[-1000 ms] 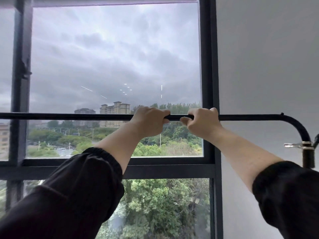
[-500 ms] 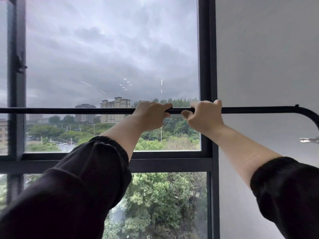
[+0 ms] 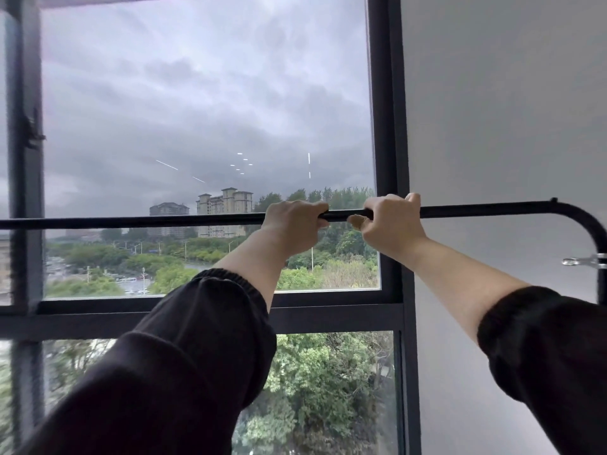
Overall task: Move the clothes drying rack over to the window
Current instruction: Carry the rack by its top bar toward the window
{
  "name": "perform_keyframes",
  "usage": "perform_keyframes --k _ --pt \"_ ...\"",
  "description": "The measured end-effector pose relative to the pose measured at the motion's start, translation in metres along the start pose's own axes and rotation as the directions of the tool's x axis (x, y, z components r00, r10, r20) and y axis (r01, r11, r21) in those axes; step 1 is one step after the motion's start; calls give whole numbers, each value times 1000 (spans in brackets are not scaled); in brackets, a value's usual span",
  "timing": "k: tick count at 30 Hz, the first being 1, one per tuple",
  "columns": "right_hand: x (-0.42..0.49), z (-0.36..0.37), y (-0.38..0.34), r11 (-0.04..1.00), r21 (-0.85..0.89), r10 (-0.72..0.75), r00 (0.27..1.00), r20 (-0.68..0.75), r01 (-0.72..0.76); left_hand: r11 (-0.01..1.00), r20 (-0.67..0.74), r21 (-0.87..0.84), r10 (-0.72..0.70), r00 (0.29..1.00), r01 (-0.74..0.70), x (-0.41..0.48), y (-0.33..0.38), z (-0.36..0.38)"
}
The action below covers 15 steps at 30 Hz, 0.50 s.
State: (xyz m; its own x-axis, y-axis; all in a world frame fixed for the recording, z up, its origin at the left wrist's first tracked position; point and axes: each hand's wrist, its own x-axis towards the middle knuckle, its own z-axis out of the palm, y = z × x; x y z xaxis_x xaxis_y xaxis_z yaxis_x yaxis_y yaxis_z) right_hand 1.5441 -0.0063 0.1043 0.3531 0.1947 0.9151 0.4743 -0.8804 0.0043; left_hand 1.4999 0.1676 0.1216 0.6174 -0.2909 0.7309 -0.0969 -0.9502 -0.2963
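Both hands are wrapped around the black top bar of the drying rack (image 3: pixel 164 221), the left hand (image 3: pixel 292 224) just beside the right hand (image 3: pixel 391 221). The bar runs level in front of the window (image 3: pixel 207 93), bending down at its right end near the grey wall (image 3: pixel 509 110).

No readable text, label, brand, number or sign anywhere.

Both arms extended forward and up, black sleeves pushed back to mid-forearm. Left hand (image 3: pixel 293 225) and right hand (image 3: pixel 391 221) side by side, near each other, not touching. Both overhand, fingers curled closed around the bar (image 3: pixel 131 222), knuckles up, right thumb tucked under.
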Motion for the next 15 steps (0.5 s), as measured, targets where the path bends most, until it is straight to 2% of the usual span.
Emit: perform_keyframes --k 5,9,12,15 --pt "10 21 -2 999 41 -2 1000 24 1 995 -10 37 -97 995 97 1 -5 11" --pt "12 30 2 999 51 7 999 52 -9 991 -17 60 -117 993 118 6 -3 21" --pt "11 24 6 999 36 -7 995 95 4 992 -40 34 -122 992 124 7 0 24" --pt "3 14 0 999 39 -33 997 74 30 985 -85 -52 -169 982 165 -3 -5 23"
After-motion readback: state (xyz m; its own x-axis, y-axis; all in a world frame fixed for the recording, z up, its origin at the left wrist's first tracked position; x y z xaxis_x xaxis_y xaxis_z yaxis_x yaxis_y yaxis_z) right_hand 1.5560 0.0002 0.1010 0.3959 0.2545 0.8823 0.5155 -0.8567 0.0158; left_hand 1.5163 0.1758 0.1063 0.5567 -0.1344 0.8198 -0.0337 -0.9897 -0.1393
